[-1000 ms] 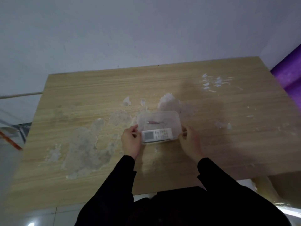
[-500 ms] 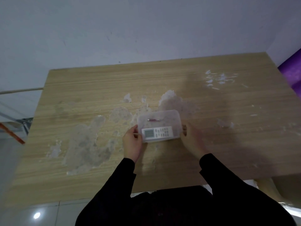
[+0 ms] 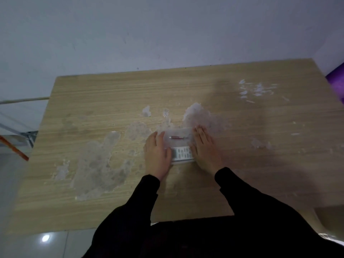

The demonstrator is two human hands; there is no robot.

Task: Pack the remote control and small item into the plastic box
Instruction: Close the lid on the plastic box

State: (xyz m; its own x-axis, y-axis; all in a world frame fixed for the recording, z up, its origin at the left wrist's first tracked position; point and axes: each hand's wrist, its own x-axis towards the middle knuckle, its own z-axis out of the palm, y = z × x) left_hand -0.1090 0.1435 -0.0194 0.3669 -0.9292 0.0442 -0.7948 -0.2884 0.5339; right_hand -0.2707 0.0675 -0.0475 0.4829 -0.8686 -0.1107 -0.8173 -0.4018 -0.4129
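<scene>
A clear plastic box (image 3: 178, 131) sits on the wooden table (image 3: 111, 90) in front of me. Through the plastic I see a white remote control (image 3: 183, 153) along the near side. A small thin red item (image 3: 176, 137) lies along the far side. My left hand (image 3: 157, 155) rests flat, palm down, over the box's left end. Over the right end lies my right hand (image 3: 204, 148), also flat with fingers stretched out. Both hands cover the box's ends and part of the remote.
The table top has large worn, pale patches (image 3: 100, 161) to the left of the box and white flecks (image 3: 255, 90) at the far right. A purple object (image 3: 337, 79) stands past the right edge. The wall is behind the table.
Both hands moved from gripping the box's left and right sides to lying flat on top of its ends. The box stayed in place.
</scene>
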